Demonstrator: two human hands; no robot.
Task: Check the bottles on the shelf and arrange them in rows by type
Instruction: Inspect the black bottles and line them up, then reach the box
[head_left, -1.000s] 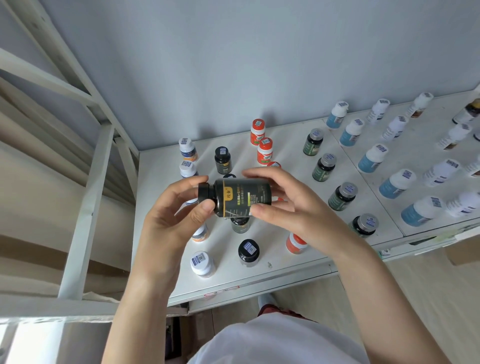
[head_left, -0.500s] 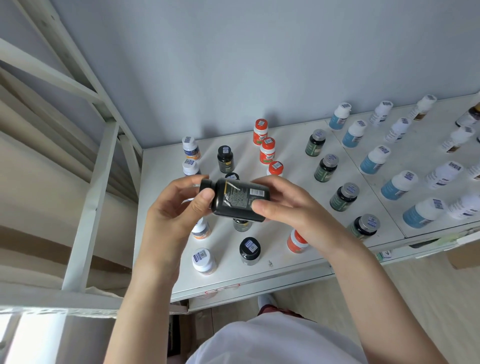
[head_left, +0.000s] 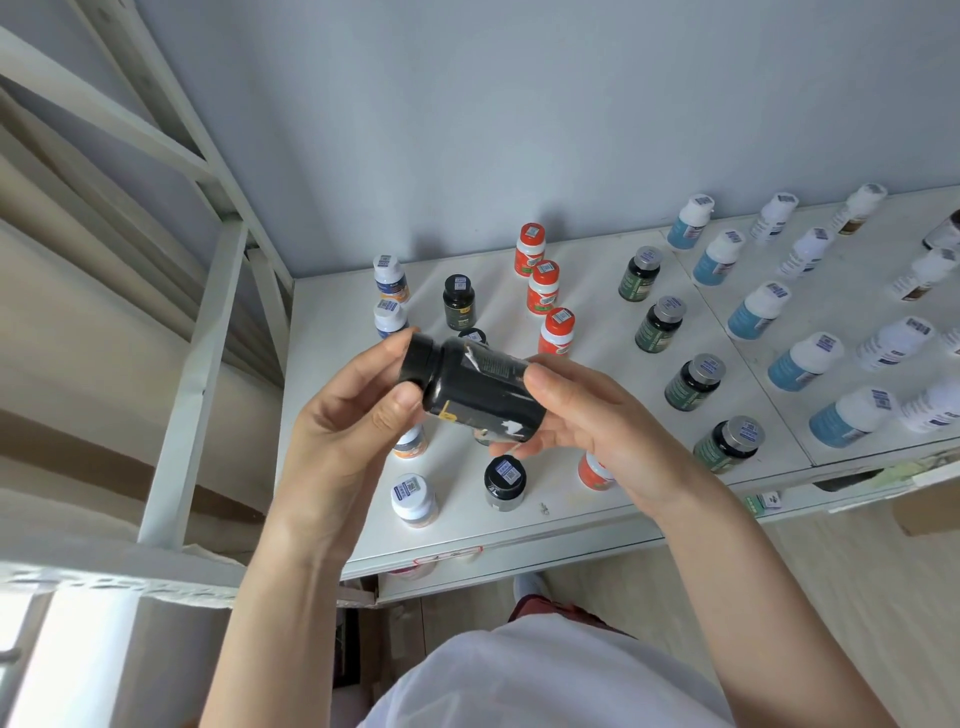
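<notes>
White shelf (head_left: 597, 280) against a grey wall, crowded with bottles standing in loose columns. Checking step in hand: holding the black bottle (head_left: 478, 389) on its side above the board, cap toward 9 o'clock, torn label turned up. Left hand (head_left: 348, 415) pinching the cap end; right hand (head_left: 597, 426) curled round the base, at 3 o'clock of the bottle. Probably next: matching it to the black-lidded column (head_left: 459, 302) running 12 to 6 o'clock beneath the hands, then standing it upright in a gap there, clear of the orange bottles (head_left: 543, 288) at 1 o'clock.
</notes>
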